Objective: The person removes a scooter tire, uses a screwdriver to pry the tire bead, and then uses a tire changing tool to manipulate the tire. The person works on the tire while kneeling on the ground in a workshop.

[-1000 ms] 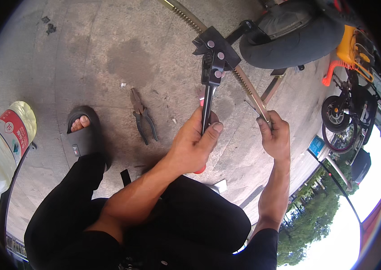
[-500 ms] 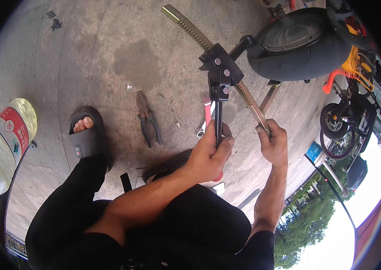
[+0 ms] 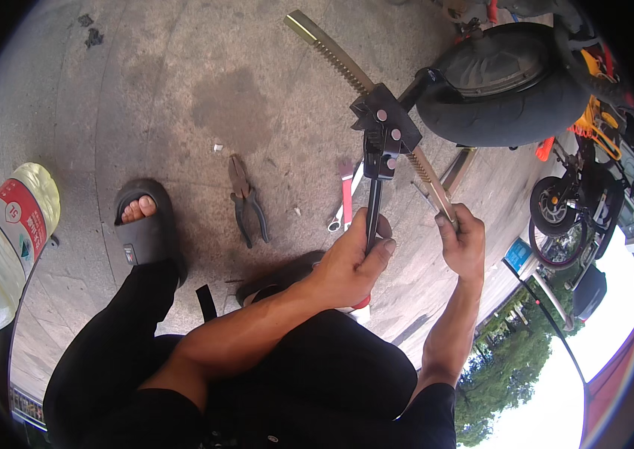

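A ratcheting bar tool stands out in front of me, made of a brass-coloured toothed bar (image 3: 343,66) and a black ratchet head (image 3: 387,127) with shiny rivets. My left hand (image 3: 348,263) is closed around the tool's black handle (image 3: 374,202). The lower end of the toothed bar is gripped in my right hand (image 3: 465,245), thumb along it. A black arm of the head reaches toward a wheel with a black tyre (image 3: 507,112); whether it touches the tyre I cannot tell.
On the ground lie pliers (image 3: 243,198) with dark handles, a spanner (image 3: 335,222) and a red strip-like object (image 3: 347,196). At left stands a large clear bottle (image 3: 2,247) with a red label. A scooter (image 3: 575,202) and orange coiled hose (image 3: 545,149) are at right.
The toothed bar and ratchet head have shifted slightly right and down in view, along with both hands. The wheel also appears a little further right. Both grips stay the same.
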### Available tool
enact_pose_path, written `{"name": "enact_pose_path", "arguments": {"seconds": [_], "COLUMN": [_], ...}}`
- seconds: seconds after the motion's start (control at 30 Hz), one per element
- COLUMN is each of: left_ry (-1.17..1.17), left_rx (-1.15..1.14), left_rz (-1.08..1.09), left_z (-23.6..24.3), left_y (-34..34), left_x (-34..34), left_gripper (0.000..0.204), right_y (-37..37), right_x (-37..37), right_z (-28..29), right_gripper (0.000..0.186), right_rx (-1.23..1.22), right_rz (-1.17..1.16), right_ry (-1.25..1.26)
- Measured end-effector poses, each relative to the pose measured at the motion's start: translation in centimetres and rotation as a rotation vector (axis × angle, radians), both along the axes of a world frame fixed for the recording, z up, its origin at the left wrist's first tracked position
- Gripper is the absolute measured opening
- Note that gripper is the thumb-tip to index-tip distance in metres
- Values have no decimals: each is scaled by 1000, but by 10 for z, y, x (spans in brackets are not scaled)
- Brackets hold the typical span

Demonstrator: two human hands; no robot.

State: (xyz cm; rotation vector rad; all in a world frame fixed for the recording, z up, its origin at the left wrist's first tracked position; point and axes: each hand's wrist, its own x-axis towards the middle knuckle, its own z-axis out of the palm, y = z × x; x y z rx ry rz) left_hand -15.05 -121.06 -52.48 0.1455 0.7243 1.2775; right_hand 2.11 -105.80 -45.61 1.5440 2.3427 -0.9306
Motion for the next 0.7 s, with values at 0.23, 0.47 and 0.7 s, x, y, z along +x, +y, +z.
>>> {"name": "enact_pose_path", "arguments": {"seconds": [0.23, 0.47, 0.7], "left_ry": [-236, -213, -167], "left_rx": [43, 60, 67], "left_rz": [-322, -128, -105], "left_z": [-50, -32, -32], "left_y": [-6, -12, -24], "left_x": [-88, -43, -33], "left_gripper": [15, 11, 10], "right_y": [11, 4, 6], "right_x": [3, -1, -2], "right_z": [3, 7, 10], "right_gripper": [9, 11, 12], "right_rx": [7, 41, 59], "right_rz": [20, 13, 63], "right_ry": [7, -24, -20]}}
